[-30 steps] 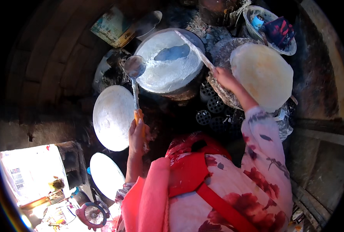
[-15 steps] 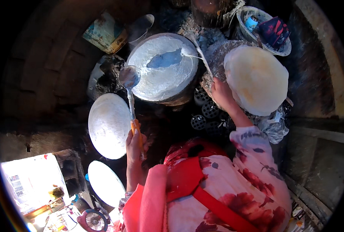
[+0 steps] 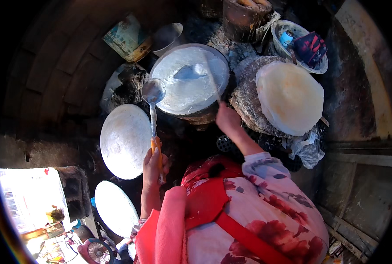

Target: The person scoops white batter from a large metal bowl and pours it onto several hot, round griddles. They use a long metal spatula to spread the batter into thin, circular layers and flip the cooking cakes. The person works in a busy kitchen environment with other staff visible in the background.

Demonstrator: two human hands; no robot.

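Observation:
My left hand [image 3: 153, 163] is closed around the orange handle of a ladle [image 3: 153, 90]. Its metal bowl hangs over the left rim of a round griddle [image 3: 201, 116]. A sheet of white batter [image 3: 183, 97] covers the griddle's top, with a bluish-grey patch in the middle. My right hand [image 3: 228, 119], at the griddle's lower right, grips a thin pale stick [image 3: 213, 80]. The stick is blurred and slants up across the batter. Pale round flatbreads [image 3: 290, 99] lie on a rough, crusted round base [image 3: 246, 97] to the right.
Left stand two white round discs, one higher [image 3: 124, 141] and one lower [image 3: 116, 209]. A stained bucket [image 3: 127, 37] and metal bowl [image 3: 167, 38] sit behind. Far right is a basin [image 3: 321, 68] holding a blue can and dark cloth. A plastic bag [image 3: 308, 152] and small fan [image 3: 98, 251] also show.
My right hand has moved left and slightly down with the stick, which now reaches across the batter. The bluish-grey patch looks smaller. My left hand keeps the ladle nearly in place.

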